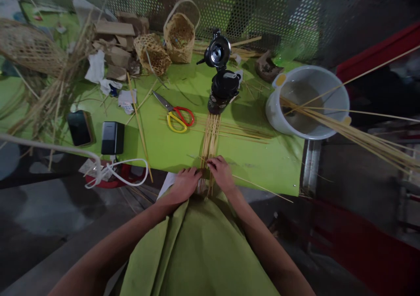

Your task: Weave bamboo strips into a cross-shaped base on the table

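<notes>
A bundle of long, narrow bamboo strips (pixel 210 134) runs away from my body over the green table, its near ends reaching the table's front edge. At its far end a black tumbler (pixel 223 90) with its lid flipped up stands on the strips. My left hand (pixel 185 183) is closed at the left side of the bundle, fingertips gripping the near strips. Just across from it, my right hand (pixel 222 172) pinches a thin crosswise strip (pixel 262 188) over the bundle; this strip sticks out to the right past the table edge. More strips (pixel 243 132) lie sideways near the tumbler.
Scissors (pixel 176 114) with red and yellow handles lie left of the bundle. A white bucket (pixel 308 71) of water with soaking strips stands right. Farther left are a phone (pixel 78 128), a power bank (pixel 112 138) with a white cable, and small woven baskets (pixel 180 38).
</notes>
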A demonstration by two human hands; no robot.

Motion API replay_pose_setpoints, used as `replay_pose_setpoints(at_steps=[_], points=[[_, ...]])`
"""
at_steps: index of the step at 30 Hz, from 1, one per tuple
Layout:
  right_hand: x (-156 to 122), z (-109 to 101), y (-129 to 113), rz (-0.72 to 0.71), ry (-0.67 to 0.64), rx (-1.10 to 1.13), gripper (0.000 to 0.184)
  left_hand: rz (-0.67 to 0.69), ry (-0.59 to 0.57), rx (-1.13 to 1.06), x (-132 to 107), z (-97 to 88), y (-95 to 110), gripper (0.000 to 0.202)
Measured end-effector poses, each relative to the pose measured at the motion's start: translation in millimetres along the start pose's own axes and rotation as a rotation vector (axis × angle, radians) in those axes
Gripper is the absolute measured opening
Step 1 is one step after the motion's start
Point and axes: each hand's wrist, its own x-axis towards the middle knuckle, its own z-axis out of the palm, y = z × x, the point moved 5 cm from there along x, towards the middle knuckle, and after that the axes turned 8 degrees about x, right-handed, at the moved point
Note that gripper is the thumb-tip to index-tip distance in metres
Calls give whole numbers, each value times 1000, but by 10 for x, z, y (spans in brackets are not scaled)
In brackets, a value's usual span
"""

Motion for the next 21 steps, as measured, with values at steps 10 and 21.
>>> replay_pose_setpoints(at_steps=[10,21], points=[[8,12,65,13,14,4,18,56,6,47,-54,209,62,24],[23,6,130,-6,23,41,16,-425,-141,-491,17,446,-14,19]])
